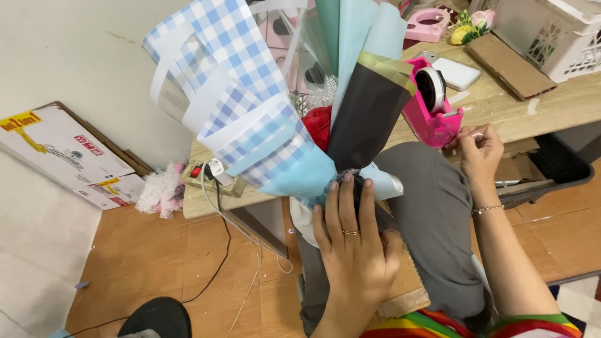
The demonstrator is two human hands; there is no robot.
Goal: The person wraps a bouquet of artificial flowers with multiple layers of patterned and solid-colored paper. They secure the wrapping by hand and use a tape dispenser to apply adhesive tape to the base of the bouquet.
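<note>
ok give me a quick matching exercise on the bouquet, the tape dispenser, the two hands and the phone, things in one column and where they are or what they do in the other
Things:
1. left hand
2. right hand
3. tape dispenser
4. phone

Places or states:
A. lies flat on the wooden table
B. pink, at the table edge
C. grips the bouquet at its neck
D. pinches at the dispenser's front end

Pairs: 1-C, 2-D, 3-B, 4-A

The bouquet (pixel 275 106) is cut off by the top edge; its stems are hidden under the left hand (pixel 354 250); the white basket (pixel 551 31) is cropped at the corner.
</note>
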